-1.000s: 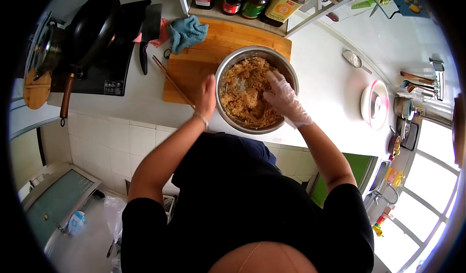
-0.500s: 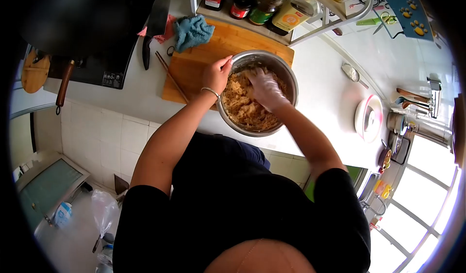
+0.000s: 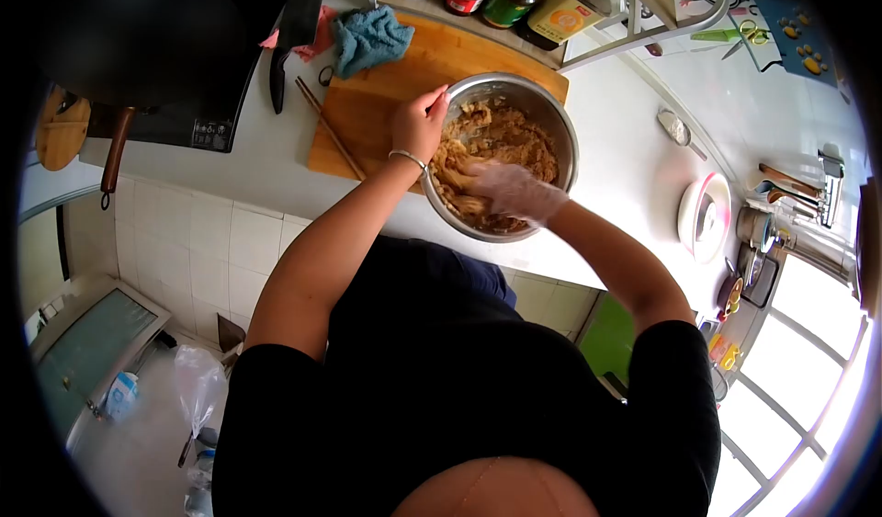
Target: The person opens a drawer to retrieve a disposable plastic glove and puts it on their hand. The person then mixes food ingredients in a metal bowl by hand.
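A steel bowl (image 3: pixel 568 140) sits over the right part of a wooden cutting board (image 3: pixel 367 113). Inside it is a brown, lumpy, moist mixture (image 3: pixel 514 136). My left hand (image 3: pixel 419 126), bare with a bracelet at the wrist, is closed on the bowl's left rim, thumb and fingers pinching the edge. In a clear plastic glove, my right hand (image 3: pixel 519 193) is down in the mixture at the lower part of the bowl. Motion smears its fingers, so their pose is unclear.
Left of the bowl are chopsticks (image 3: pixel 331 129), a blue-green cloth (image 3: pixel 369 39) and a cleaver (image 3: pixel 299 21) with a black handle. A dark pan (image 3: pixel 138 48) stands at the far left. Bottles (image 3: pixel 562 16) line a rack behind. A pink-rimmed white bowl (image 3: pixel 684 218) is at the right.
My left hand has moved from beside the bowl onto its rim and gripped it. My right hand has swept through the mixture, now lower in the bowl. The view has shifted slightly.
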The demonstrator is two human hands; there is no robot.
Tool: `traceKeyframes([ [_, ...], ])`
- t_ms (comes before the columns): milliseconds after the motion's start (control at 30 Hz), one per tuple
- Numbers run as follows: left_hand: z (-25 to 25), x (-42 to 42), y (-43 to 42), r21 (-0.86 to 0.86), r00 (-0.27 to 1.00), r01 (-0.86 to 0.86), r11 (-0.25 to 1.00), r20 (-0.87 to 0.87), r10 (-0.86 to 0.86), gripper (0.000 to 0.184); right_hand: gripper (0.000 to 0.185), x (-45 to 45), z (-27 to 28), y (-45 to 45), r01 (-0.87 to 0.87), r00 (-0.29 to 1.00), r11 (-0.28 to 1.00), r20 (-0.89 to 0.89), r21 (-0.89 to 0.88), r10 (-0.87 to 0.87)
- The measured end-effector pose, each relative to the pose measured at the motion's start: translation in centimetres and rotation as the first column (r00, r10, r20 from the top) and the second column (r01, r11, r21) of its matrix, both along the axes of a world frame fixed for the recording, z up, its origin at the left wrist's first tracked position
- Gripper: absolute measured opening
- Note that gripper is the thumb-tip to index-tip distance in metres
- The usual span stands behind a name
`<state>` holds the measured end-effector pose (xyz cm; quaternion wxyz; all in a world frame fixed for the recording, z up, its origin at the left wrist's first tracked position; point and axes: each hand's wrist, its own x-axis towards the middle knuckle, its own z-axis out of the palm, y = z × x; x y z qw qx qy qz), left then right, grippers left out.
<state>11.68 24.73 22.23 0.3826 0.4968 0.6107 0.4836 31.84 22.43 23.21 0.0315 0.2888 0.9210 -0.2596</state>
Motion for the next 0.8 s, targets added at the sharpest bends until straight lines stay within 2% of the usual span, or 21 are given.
traceKeyframes([
  [33, 0.1, 0.1, 0.3, 0.006, 1.000, -0.001, 1.000, 0.002, 0.001, 0.032, 0.017, 2.2, -1.3, 0.8, -0.209, 0.958, 0.934, -0.131, 0.291, 0.256],
  [67, 0.1, 0.3, 0.2, -0.028, 1.000, -0.010, 1.000, 0.012, 0.010, 0.032, 0.026, 1.2, 1.6, 1.8, -0.174, 0.981, 0.983, 0.103, 0.060, 0.167],
  [100, 0.2, 0.4, 0.0, -0.063, 1.000, -0.015, 0.998, 0.021, 0.016, 0.032, 0.026, 0.6, 1.2, 2.2, -0.162, 0.983, 0.985, 0.101, 0.057, 0.156],
  [133, -0.5, 0.6, 0.2, 0.056, 0.998, -0.044, 0.997, 0.053, 0.041, 0.035, 0.031, -0.3, 0.8, 3.5, -0.185, 0.983, 0.954, 0.058, 0.235, 0.176],
  [167, -1.2, 0.4, 0.7, 0.061, 0.998, -0.039, 0.997, 0.053, 0.035, 0.035, 0.036, -0.8, 0.5, 4.5, -0.197, 0.978, 0.893, 0.023, 0.406, 0.205],
  [200, -1.6, 0.1, 0.6, -0.020, 0.997, -0.007, 1.000, 0.074, 0.008, 0.037, 0.037, -1.4, 2.3, 5.1, -0.195, 0.981, 0.859, 0.104, 0.474, 0.165],
  [267, -1.6, -0.5, 0.7, -0.152, 0.986, 0.078, 0.985, 0.156, -0.054, 0.037, 0.037, -0.9, 3.6, 6.3, -0.013, 0.932, 0.938, 0.343, 0.347, -0.114],
  [300, -1.2, -0.6, 0.7, -0.153, 0.986, 0.084, 0.985, 0.158, -0.060, 0.037, 0.037, 0.5, 3.4, 6.0, -0.009, 0.931, 0.938, 0.345, 0.346, -0.119],
  [333, -0.8, -0.6, 0.5, -0.205, 0.973, 0.055, 0.977, 0.230, -0.007, 0.032, 0.034, 1.6, 4.0, 5.2, -0.024, 0.885, 0.943, 0.446, 0.333, -0.135],
  [367, -0.4, -0.5, 0.5, -0.254, 0.954, 0.029, 0.967, 0.297, 0.050, 0.028, 0.027, 2.4, 4.4, 4.2, -0.104, 0.830, 0.936, 0.548, 0.336, -0.104],
  [400, 0.0, -0.1, 0.3, -0.229, 0.912, -0.010, 0.973, 0.398, 0.103, 0.023, 0.023, 2.8, 5.5, 3.0, -0.189, 0.765, 0.926, 0.641, 0.327, -0.070],
  [433, 0.3, 0.2, -0.1, -0.231, 0.910, -0.002, 0.973, 0.403, 0.098, 0.023, 0.035, 3.1, 3.5, 3.0, 0.581, 0.791, 0.806, 0.315, -0.116, -0.524],
  [500, 1.2, 0.9, -1.1, -0.265, 0.875, -0.087, 0.960, 0.440, 0.200, 0.021, 0.049, 2.3, 3.2, 1.5, 0.781, 0.624, 0.459, 0.494, -0.424, -0.605],
  [533, 1.0, 1.0, -1.3, -0.226, 0.909, -0.076, 0.971, 0.386, 0.161, 0.021, 0.049, 1.5, 4.7, 0.7, 0.742, 0.636, 0.381, 0.399, -0.552, -0.660],
  [567, 1.3, 1.3, -1.5, -0.226, 0.908, -0.073, 0.971, 0.389, 0.158, 0.021, 0.047, 0.5, 6.9, 0.8, 0.614, 0.732, 0.367, 0.330, -0.699, -0.596],
  [633, 2.4, 1.0, -2.0, -0.202, 0.976, -0.008, 0.979, 0.213, 0.051, 0.021, 0.037, 0.7, 8.0, 1.3, 0.531, 0.847, 0.704, 0.265, -0.472, -0.461],
  [700, 3.3, 1.3, -2.1, -0.181, 0.972, 0.008, 0.983, 0.233, 0.035, 0.023, 0.015, 1.3, 7.5, 4.2, 0.307, 0.951, 0.912, 0.106, -0.273, -0.289],
  [767, 4.0, 1.4, -2.0, -0.174, 0.988, 0.026, 0.984, 0.156, 0.001, 0.023, 0.031, -0.3, 8.5, 6.1, 0.152, 0.965, 0.981, 0.195, 0.124, -0.174],
  [800, 3.4, 1.6, -1.9, -0.125, 0.984, 0.010, 0.992, 0.175, 0.012, 0.023, 0.031, 0.0, 8.1, 6.8, 0.154, 0.965, 0.980, 0.194, 0.129, -0.177],
])
